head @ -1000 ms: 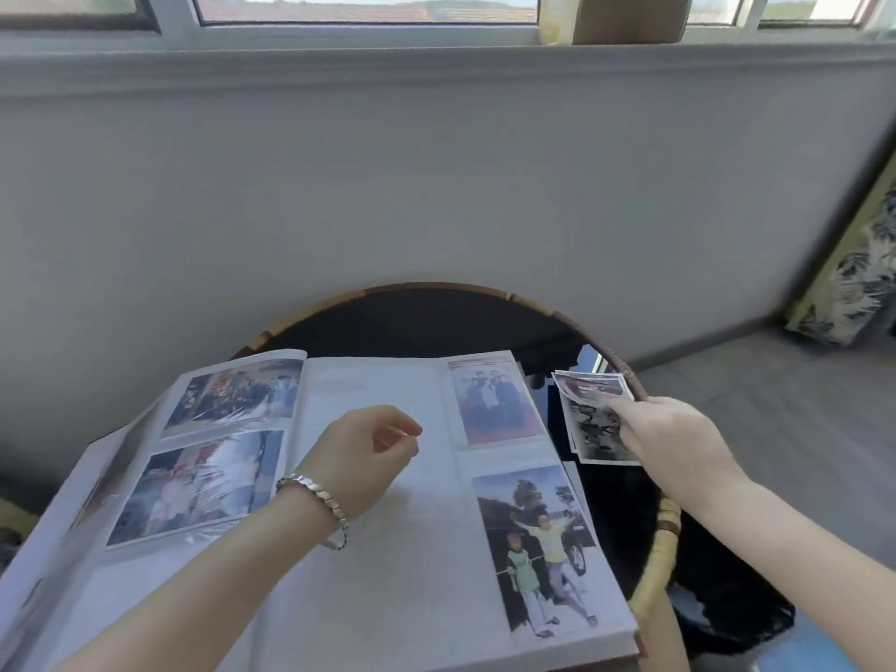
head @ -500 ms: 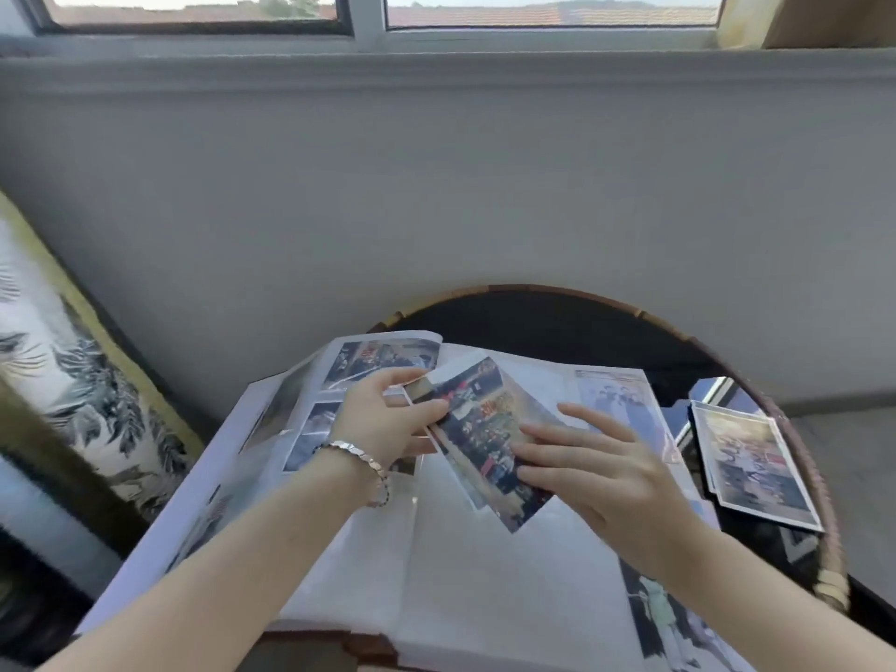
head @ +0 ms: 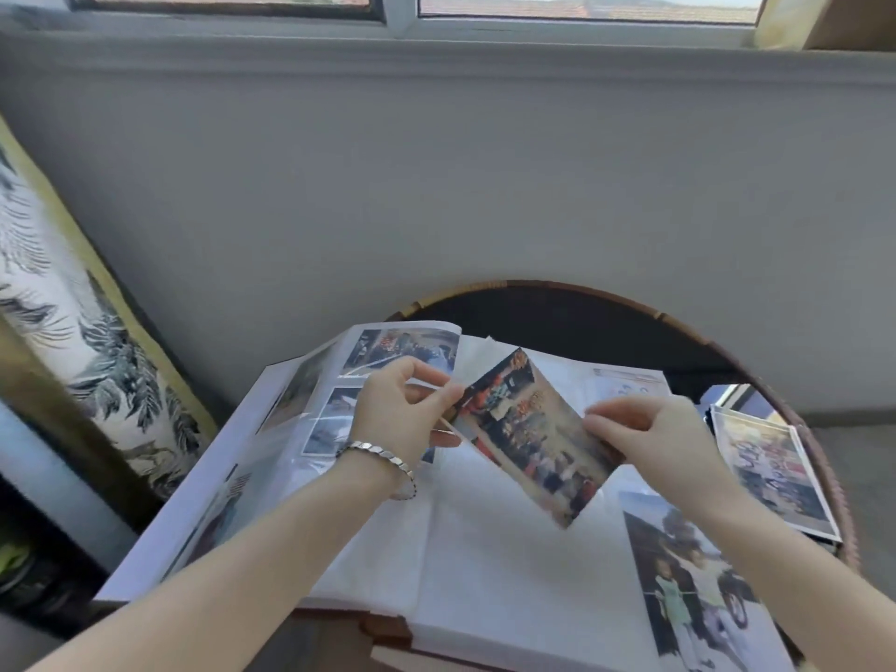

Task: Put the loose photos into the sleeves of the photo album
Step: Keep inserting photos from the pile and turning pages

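Dark round table [head: 557, 322] (rattan rim), open album [head: 485, 550], photo [head: 528, 434], grey wall [head: 436, 186], window [head: 582, 4]

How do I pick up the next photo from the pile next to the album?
Probably best to pinch the top photo by its near right corner, coming in from the right. It lies flat and face up, so there is nothing to grab from above. That corner sits close to the rim of the table, away from the album, so your fingers can likely slip under it there.

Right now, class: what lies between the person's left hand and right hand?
In the head view, one loose photo spans the gap, pinched by the left hand and right hand above the open album.
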The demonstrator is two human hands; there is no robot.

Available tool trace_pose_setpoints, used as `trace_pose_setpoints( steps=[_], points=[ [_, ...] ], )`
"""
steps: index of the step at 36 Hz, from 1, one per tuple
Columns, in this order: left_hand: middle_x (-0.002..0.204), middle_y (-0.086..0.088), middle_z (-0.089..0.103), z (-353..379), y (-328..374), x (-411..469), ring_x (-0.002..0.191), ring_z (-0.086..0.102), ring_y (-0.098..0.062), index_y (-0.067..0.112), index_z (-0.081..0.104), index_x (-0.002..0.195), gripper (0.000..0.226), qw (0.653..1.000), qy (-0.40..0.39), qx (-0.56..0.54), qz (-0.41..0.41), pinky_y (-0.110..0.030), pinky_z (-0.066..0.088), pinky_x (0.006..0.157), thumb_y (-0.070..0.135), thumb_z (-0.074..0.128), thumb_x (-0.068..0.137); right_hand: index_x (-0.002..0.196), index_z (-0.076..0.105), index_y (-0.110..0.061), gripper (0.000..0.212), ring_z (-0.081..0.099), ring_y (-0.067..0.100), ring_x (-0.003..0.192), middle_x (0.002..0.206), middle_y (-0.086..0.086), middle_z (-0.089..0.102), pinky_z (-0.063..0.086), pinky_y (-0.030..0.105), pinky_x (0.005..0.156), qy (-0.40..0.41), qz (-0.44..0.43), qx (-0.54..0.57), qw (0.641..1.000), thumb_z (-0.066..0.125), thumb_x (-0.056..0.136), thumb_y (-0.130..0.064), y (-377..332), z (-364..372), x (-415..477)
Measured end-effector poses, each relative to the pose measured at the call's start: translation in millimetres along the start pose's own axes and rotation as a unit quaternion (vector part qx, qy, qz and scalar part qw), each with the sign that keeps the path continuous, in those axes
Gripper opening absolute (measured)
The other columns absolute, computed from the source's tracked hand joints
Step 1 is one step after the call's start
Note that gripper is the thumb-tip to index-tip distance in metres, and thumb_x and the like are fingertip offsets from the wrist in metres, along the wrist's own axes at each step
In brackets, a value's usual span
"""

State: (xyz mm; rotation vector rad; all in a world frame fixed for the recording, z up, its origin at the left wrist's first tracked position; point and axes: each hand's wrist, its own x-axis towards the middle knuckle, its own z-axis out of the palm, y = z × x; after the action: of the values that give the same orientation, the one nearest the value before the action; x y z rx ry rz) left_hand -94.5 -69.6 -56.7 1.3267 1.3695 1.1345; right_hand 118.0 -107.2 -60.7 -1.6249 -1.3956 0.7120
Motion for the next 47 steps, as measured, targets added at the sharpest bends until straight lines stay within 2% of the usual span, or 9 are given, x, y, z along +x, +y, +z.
trace_pose_setpoints(
  steps=[10, 15, 18, 22, 26, 29, 32, 41, 47],
  points=[
    [0.079, 0.001, 0.062, 12.9, -1.7, -6.2, 0.071, 0.062, -0.015, 0.019, 0.054, 0.085, 0.018, 0.988, -0.052, 0.136, 0.044, -0.02, 0.051, 0.065, 0.034, 0.05, 0.094, 0.087, 0.067, -0.011, 0.01, 0.065, 0.002, 0.067, 0.081, -0.003, 0.067, 0.051, 0.009, 0.063, 0.126, -0.099, 0.053, 0.986, 0.065, 0.083, -0.002, -20.6, -20.1, 17.0],
    [0.086, -0.01, 0.068, -16.1, 13.7, -0.1, 0.078, 0.067, -0.025, 0.013, 0.058, 0.093, 0.044, 0.991, 0.017, -0.113, -0.072, -0.042, 0.058, 0.071, 0.05, 0.035, 0.094, 0.079, 0.066, -0.022, 0.02, 0.066, 0.002, 0.068, 0.079, -0.004, 0.069, 0.051, 0.011, 0.065, 0.06, -0.138, 0.078, 0.986, 0.067, 0.082, -0.002, -41.0, 13.9, 14.2],
    [0.084, -0.001, 0.07, -47.7, 3.5, 4.3, 0.075, 0.069, -0.017, 0.022, 0.056, 0.094, 0.015, 0.995, 0.029, -0.063, -0.065, -0.037, 0.059, 0.068, 0.027, 0.067, 0.084, 0.077, 0.066, -0.023, 0.02, 0.066, 0.009, 0.069, 0.077, -0.003, 0.07, 0.054, 0.017, 0.064, -0.003, -0.162, 0.073, 0.984, 0.067, 0.082, -0.003, -51.3, 45.1, 8.2],
    [0.074, 0.005, 0.068, -90.2, -15.9, 3.0, 0.056, 0.064, -0.006, 0.017, 0.063, 0.097, 0.023, 0.995, 0.097, -0.013, -0.034, -0.016, 0.051, 0.047, 0.002, 0.069, 0.08, 0.085, 0.062, -0.029, 0.023, 0.067, 0.009, 0.074, 0.082, -0.005, 0.068, 0.055, 0.023, 0.07, -0.078, -0.193, 0.057, 0.976, 0.063, 0.086, -0.006, -63.0, 86.3, 5.4],
    [0.102, -0.01, 0.064, -130.2, -31.6, 5.0, 0.081, 0.06, -0.021, 0.01, 0.063, 0.109, 0.023, 0.973, 0.226, 0.013, -0.034, -0.025, 0.051, 0.074, 0.003, 0.062, 0.087, 0.118, 0.058, -0.012, 0.027, 0.062, 0.008, 0.078, 0.091, -0.009, 0.061, 0.051, 0.023, 0.08, -0.139, -0.204, -0.017, 0.969, 0.054, 0.092, -0.008, -75.3, 118.8, 8.1],
    [0.118, -0.012, 0.061, -155.2, -43.1, 3.0, 0.107, 0.058, -0.027, 0.004, 0.058, 0.124, 0.035, 0.958, 0.276, 0.039, -0.064, -0.038, 0.046, 0.096, 0.005, 0.059, 0.089, 0.131, 0.05, -0.017, 0.039, 0.052, 0.009, 0.104, 0.119, -0.007, 0.054, 0.039, 0.02, 0.094, -0.251, -0.236, -0.175, 0.922, 0.053, 0.094, -0.027, -83.8, 136.5, 5.5],
    [0.116, -0.013, 0.062, -170.0, -55.0, -4.0, 0.099, 0.059, -0.026, 0.002, 0.057, 0.123, 0.033, 0.952, 0.287, 0.078, -0.065, -0.034, 0.048, 0.086, 0.005, 0.057, 0.09, 0.132, 0.05, -0.019, 0.045, 0.045, 0.014, 0.118, 0.133, -0.003, 0.049, 0.035, 0.026, 0.099, -0.329, -0.282, -0.312, 0.846, 0.05, 0.093, -0.042, -85.9, 150.3, -0.9],
    [0.117, -0.016, 0.06, -186.1, -80.4, -21.3, 0.093, 0.052, -0.016, 0.004, 0.052, 0.118, 0.025, 0.934, 0.321, 0.152, -0.047, -0.03, 0.044, 0.083, 0.006, 0.05, 0.093, 0.133, 0.049, -0.029, 0.044, 0.02, 0.0, 0.13, 0.144, -0.016, 0.035, -0.006, -0.002, 0.09, -0.288, -0.307, -0.31, 0.852, 0.048, 0.092, -0.046, -64.6, 157.8, -7.4],
    [0.117, -0.014, 0.061, -186.2, -83.6, -24.9, 0.099, 0.055, -0.017, 0.003, 0.052, 0.116, 0.022, 0.928, 0.338, 0.151, -0.03, -0.024, 0.04, 0.078, 0.005, 0.05, 0.094, 0.132, 0.05, -0.03, 0.043, 0.021, -0.001, 0.127, 0.143, -0.018, 0.037, -0.01, -0.007, 0.082, -0.289, -0.303, -0.309, 0.854, 0.049, 0.092, -0.045, -65.0, 158.4, -7.9]
  ],
)
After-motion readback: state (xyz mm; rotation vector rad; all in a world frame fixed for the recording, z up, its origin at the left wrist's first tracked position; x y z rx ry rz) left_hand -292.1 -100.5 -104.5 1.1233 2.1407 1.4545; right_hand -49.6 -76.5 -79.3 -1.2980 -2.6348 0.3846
